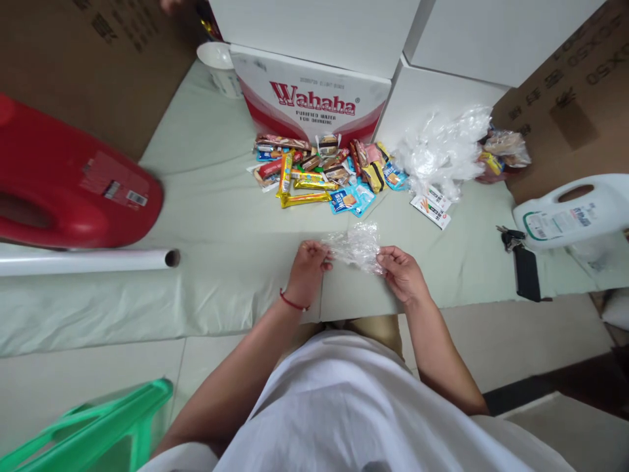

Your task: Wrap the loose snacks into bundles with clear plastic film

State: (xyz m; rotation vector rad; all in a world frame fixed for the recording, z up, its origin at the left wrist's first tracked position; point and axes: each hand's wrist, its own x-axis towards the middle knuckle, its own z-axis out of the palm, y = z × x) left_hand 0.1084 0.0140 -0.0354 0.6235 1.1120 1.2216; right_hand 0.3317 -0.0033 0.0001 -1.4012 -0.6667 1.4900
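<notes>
A crumpled clear plastic bag [358, 248] is stretched between my two hands, low over the front part of the cloth-covered table. My left hand [306, 265], with a red cord at the wrist, pinches its left edge. On the other side my right hand [400, 270] grips the right edge between thumb and fingers. Beyond the bag lies a pile of small wrapped snacks [314, 177], with yellow, blue, red and brown packets. Right of the pile is a heap of clear plastic bags [439, 154]. Flat white packets [430, 208] lie at its front.
Behind the snacks stands a Wahaha carton [314, 98], with a white paper cup [223, 69] beside it. A red jug [73, 183] and a white roll [88, 259] are at left. At right are a white jug [574, 208], keys and a black phone [527, 274]. A green stool [98, 426] stands below.
</notes>
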